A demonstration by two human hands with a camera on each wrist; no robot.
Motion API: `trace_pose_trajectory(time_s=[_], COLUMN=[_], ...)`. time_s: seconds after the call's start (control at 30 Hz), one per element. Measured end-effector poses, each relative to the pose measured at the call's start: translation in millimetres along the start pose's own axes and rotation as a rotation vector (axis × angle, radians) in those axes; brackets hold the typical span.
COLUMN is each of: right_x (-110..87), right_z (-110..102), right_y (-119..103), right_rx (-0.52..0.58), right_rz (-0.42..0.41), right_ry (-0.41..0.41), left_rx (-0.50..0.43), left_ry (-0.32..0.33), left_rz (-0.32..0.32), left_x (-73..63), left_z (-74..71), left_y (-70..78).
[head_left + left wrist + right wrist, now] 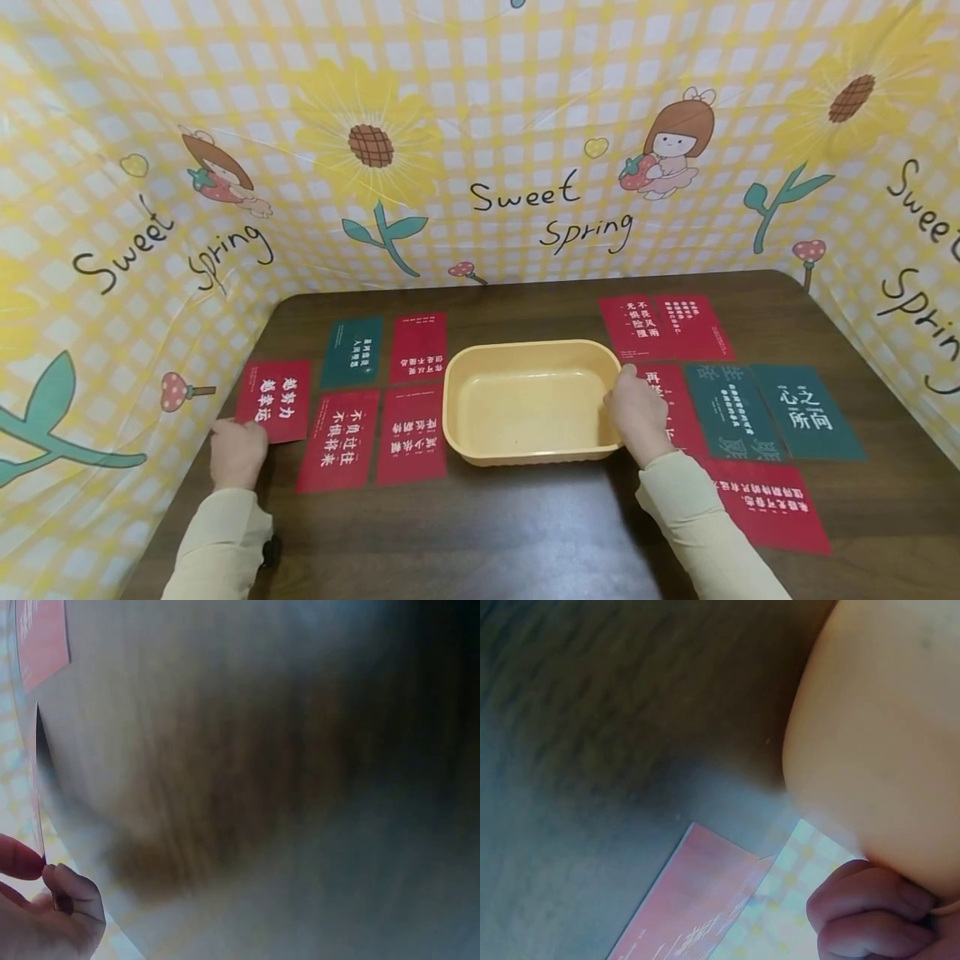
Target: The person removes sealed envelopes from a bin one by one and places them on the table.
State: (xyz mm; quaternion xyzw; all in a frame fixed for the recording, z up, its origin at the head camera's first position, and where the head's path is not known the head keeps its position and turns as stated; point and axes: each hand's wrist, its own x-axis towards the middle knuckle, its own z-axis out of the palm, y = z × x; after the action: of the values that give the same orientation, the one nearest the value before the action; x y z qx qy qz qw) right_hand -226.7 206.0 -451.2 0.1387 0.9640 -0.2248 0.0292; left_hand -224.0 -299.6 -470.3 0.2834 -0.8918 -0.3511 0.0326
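Observation:
My left hand (pixel 238 454) pinches a red card (pixel 279 396) with white writing by its lower left corner, at the table's left side. Seen nearly edge-on in the left wrist view, the same card (pixel 37 787) stands between thumb and fingers, raised off the tabletop. A cream-yellow plastic basin (pixel 528 408) occupies the middle, with nothing inside it. Its right rim is gripped by my right hand (pixel 641 412). In the right wrist view, curled fingers (pixel 870 911) lie at the basin's edge, beside its smooth wall (pixel 885 735).
Left of the basin lie red cards (pixel 337 442) and a green card (pixel 351 353). To its right are more red cards (pixel 780 508) and green cards (pixel 813 412), one partly behind my right hand. A checked yellow cloth (pixel 487 125) surrounds the dark wooden table (pixel 487 542).

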Motion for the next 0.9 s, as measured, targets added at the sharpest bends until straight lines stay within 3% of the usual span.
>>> trace_pose_trajectory(time_s=[0.27,0.9], right_x=[0.9,-0.6], right_z=[0.2,-0.2], right_y=[-0.7,0.0], right_rx=[-0.005,-0.006], right_rz=[0.005,0.009], right_ry=[-0.014,-0.007], left_rx=[0.025,0.001], left_ry=[0.063,0.03], left_rz=[0.061,-0.01], left_x=[-5.0,-7.4], left_z=[5.3,7.3], left_y=[-1.4,1.6])
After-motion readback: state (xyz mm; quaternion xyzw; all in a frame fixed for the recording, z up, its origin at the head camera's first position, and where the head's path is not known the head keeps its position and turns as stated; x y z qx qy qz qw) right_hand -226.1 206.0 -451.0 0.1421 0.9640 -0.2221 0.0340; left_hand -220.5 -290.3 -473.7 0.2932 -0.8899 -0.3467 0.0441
